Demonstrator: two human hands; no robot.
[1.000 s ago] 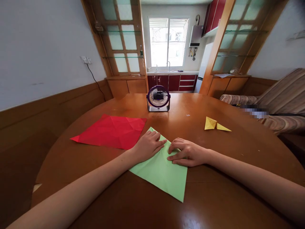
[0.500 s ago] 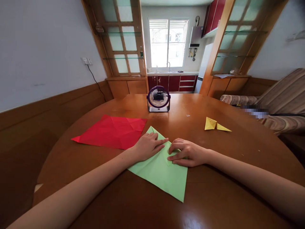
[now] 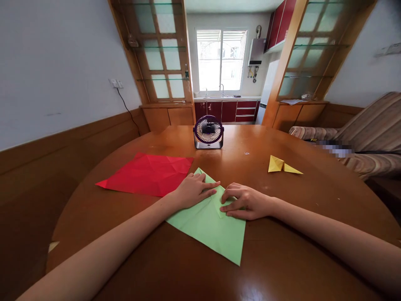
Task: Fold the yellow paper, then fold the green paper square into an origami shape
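Observation:
A sheet of light green paper [image 3: 206, 232] lies on the table in front of me, with a folded flap and crease lines near its upper right edge. My left hand [image 3: 192, 190] rests on its upper part, index finger and thumb stretched out to the right, pressing it down. Against the right edge, my right hand [image 3: 246, 201] has its fingers bent, with the thumb and fingertips closed on the flap. Part of the fold is hidden under the hands. To the left, a creased red sheet of paper [image 3: 147, 173] lies behind my left forearm.
A small purple fan [image 3: 209, 131] stands at the far middle of the wooden table [image 3: 131, 246]. On the right lies a folded yellow paper piece [image 3: 276, 164]. A striped armchair [image 3: 372, 129] is beyond the table's right edge.
The camera view has shifted slightly. Both hands keep nearly the same place on the green paper, and its fold looks unchanged.

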